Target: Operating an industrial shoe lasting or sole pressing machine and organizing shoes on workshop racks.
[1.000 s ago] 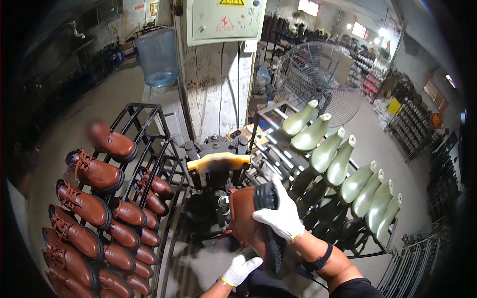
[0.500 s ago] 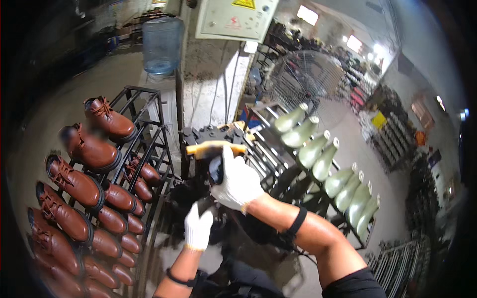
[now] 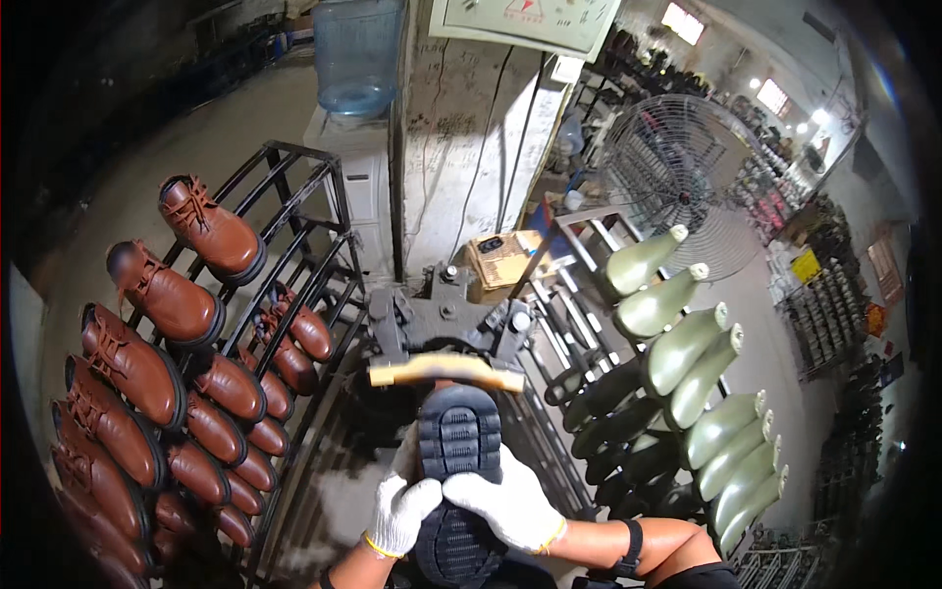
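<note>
A shoe [image 3: 459, 437] with a ridged black sole is held sole up in front of me, one end toward the machine. A sliver of brown upper shows at that end. My left hand [image 3: 400, 510], in a white knit glove, is closed on the shoe's left side. My right hand [image 3: 510, 501], gloved the same way, grips its right side, with the thumb across the sole. Just beyond the shoe is a curved yellow bar [image 3: 446, 371] on a dark metal machine [image 3: 442, 319]. Whether bar and shoe touch I cannot tell.
On the left, a black metal rack [image 3: 294, 196] carries several brown lace-up shoes [image 3: 209, 228]. On the right, another rack bears several green shoe lasts [image 3: 687, 348]. Behind stand a pillar [image 3: 456, 147], a water bottle [image 3: 358, 59], a cardboard box [image 3: 505, 257] and a large fan [image 3: 687, 187].
My left hand has moved up to the shoe, and both hands now hold it sole up. My right hand has drawn back from the yellow bar. The view has shifted.
</note>
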Demonstrator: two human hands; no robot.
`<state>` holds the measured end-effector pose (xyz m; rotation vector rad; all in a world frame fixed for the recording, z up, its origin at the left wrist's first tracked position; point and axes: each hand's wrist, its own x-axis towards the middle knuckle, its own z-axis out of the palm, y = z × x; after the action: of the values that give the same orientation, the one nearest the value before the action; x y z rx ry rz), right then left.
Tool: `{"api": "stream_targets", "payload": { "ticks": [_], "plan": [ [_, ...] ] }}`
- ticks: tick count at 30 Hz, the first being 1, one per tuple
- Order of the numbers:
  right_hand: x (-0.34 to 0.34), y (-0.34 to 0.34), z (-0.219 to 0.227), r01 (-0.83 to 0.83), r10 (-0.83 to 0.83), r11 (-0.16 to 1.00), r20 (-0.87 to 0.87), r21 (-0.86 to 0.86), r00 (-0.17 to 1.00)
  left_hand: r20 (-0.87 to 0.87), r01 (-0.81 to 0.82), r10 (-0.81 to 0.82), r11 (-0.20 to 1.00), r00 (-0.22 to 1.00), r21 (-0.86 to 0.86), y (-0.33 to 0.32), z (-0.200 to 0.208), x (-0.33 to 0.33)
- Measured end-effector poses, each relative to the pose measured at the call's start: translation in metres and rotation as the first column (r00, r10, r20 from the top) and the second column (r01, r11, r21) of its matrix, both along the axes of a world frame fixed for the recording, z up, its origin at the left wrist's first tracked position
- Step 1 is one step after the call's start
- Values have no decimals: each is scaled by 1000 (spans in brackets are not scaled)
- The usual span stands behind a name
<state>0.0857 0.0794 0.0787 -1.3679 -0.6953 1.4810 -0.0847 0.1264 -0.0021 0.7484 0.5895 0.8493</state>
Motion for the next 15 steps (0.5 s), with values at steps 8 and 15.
{"api": "stream_targets", "payload": {
  "ticks": [8, 15],
  "plan": [
    [2, -13, -11, 42, -41, 999, -34, 18, 999, -38, 11, -12, 1000, 999, -29, -6, 14, 3],
    [-28, -55, -21, 137, -143, 985, 60, 101, 988, -163, 69, -19, 948, 986, 310, -34, -8, -17]
  ]
}}
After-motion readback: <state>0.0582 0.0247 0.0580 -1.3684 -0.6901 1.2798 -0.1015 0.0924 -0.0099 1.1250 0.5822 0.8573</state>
